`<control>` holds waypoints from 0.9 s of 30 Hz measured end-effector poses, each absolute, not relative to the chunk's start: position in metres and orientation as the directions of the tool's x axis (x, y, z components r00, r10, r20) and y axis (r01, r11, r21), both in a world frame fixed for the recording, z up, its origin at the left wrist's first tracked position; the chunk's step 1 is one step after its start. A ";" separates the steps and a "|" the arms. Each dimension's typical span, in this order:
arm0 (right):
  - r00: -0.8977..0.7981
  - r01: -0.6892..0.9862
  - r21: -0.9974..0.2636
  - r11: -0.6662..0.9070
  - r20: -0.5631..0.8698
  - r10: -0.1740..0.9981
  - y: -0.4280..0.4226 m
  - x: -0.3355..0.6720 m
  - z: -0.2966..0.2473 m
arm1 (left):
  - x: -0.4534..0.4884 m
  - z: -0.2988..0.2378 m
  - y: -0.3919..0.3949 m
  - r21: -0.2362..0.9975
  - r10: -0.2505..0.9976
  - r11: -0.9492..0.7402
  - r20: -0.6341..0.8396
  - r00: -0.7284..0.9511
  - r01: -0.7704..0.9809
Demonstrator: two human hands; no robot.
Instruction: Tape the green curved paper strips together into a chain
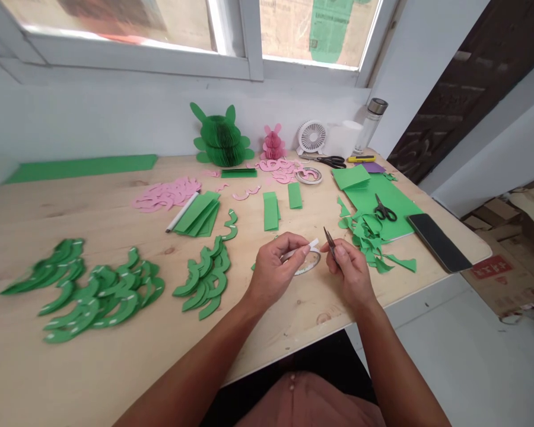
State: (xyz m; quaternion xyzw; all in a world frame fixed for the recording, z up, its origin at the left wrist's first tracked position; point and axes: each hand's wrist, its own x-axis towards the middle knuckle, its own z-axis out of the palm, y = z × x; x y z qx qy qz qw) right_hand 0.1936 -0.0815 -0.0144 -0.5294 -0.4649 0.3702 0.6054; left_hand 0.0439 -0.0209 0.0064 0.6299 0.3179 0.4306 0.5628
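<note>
The left hand [279, 260] pinches white tape [314, 243]; the right hand [351, 270] holds a dark pointed tool [330, 240].

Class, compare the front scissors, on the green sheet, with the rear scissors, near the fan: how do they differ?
Size: the front scissors look shorter than the rear scissors, although closer to the camera.
Pose: the front scissors point roughly towards the window, while the rear scissors point left in the picture.
Shared: both are black-handled.

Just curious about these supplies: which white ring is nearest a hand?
The front ring, by the left hand; the back ring lies near the white fan, with pink cutouts in it.
</note>
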 end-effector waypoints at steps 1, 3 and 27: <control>0.292 0.044 -0.986 0.162 0.168 0.941 -0.082 0.194 -0.014 | 0.044 0.006 -0.021 0.981 0.887 -0.180 0.192 0.420 -0.070; 0.284 0.048 -0.986 0.157 0.164 0.945 -0.082 0.194 -0.014 | 0.043 0.007 -0.021 0.976 0.889 -0.211 0.212 0.405 -0.048; 0.198 0.221 -0.944 0.247 0.291 0.936 -0.084 0.193 -0.009 | 0.042 0.000 -0.021 0.953 0.822 -0.299 0.285 0.493 -0.052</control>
